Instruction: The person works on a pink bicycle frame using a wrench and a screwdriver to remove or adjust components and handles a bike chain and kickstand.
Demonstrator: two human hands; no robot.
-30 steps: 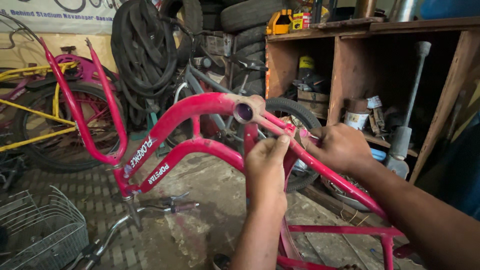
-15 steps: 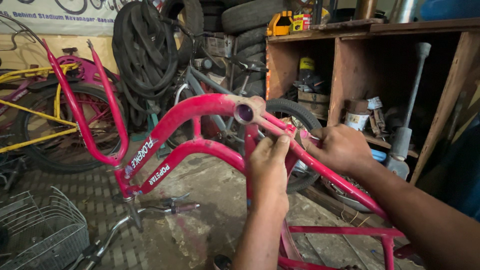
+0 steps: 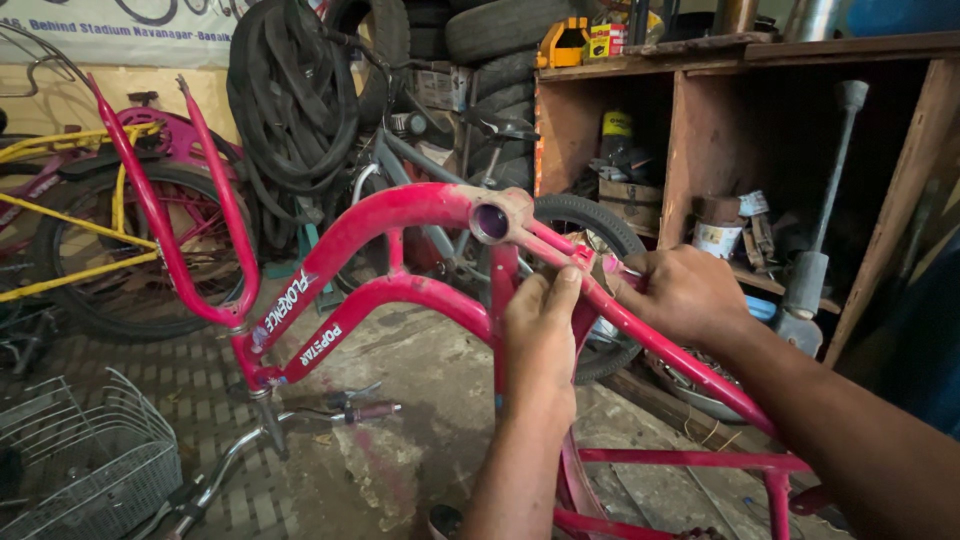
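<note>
Cluttered workshop surroundings fill the view: a stained concrete floor (image 3: 420, 440), stacked black rubber tyres (image 3: 300, 90) hanging at the far wall, and an open wooden shelf unit (image 3: 700, 110) on the right holding tins and tools. At the centre stands an upside-down red painted steel bicycle frame (image 3: 400, 215), its forks pointing up on the left and its handlebar resting on the floor. The open round bottom-bracket shell (image 3: 490, 222) sits at the top of the frame, facing the camera.

The left hand (image 3: 540, 345) reaches up from the near edge, its fingers (image 3: 560, 295) pressed together and laid against the slanting red tube just right of the shell. The right hand (image 3: 685, 295) comes in from the right and is curled around the same tube, its fingers closed over a small pale piece at the tube; what that piece is cannot be told. The two hands lie just beside each other.

A grey wire basket (image 3: 80, 460) lies on the floor at the near left. A yellow and pink bicycle (image 3: 90, 230) stands far left, and a grey bicycle with a black tyre (image 3: 590, 220) stands behind the red frame.
</note>
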